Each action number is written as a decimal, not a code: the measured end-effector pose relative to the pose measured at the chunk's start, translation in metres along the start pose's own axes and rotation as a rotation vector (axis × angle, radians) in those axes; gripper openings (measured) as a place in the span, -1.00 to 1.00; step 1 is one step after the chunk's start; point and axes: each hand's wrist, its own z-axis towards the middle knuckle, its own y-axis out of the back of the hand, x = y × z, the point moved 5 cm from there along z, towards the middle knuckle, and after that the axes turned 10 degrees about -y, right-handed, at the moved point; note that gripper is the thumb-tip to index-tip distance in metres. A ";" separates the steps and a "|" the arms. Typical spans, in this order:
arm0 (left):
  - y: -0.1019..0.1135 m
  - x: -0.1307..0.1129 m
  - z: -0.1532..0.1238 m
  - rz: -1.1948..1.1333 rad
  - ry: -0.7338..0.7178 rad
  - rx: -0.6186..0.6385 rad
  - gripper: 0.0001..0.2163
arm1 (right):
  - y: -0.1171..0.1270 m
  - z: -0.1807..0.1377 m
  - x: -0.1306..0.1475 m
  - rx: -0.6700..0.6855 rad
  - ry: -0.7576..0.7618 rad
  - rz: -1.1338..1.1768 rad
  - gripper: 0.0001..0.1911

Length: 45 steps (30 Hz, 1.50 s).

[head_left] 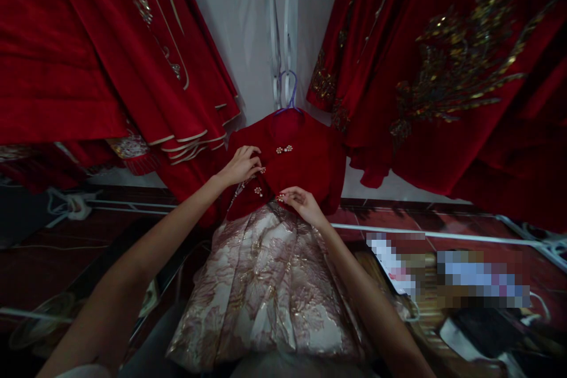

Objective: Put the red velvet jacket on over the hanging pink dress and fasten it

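Note:
A short red jacket (305, 159) hangs on a purple hanger (292, 91) in front of me. A pale brocade skirt with a metallic floral pattern (261, 271) hangs below it. At the jacket's neck, a beaded flower clasp (284, 149) is joined. My left hand (241, 165) is closed at the front edge, its fingertips on a beaded flower button (263, 170). Lower down, my right hand (305, 205) pinches another flower button (280, 198) at the hem. Between them, one more flower button (258, 192) shows on the jacket's left-hand part.
Red garments with pale piping (177, 71) hang at the left, and red ones with gold embroidery (460, 65) at the right. White straps (281, 12) run up from the hanger. A white rack bar (434, 234) crosses low behind; blurred packages (482, 274) lie at lower right.

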 end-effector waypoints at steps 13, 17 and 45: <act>-0.020 -0.009 0.001 0.178 -0.150 0.036 -0.78 | 0.002 -0.002 0.001 -0.033 -0.015 -0.017 -0.71; -0.016 -0.008 0.004 0.198 -0.036 -0.030 -0.77 | 0.003 -0.002 0.004 -0.028 -0.017 -0.028 -0.72; -0.005 -0.020 0.097 0.086 0.068 -0.078 -0.80 | 0.025 -0.019 0.020 0.123 -0.016 -0.146 -0.94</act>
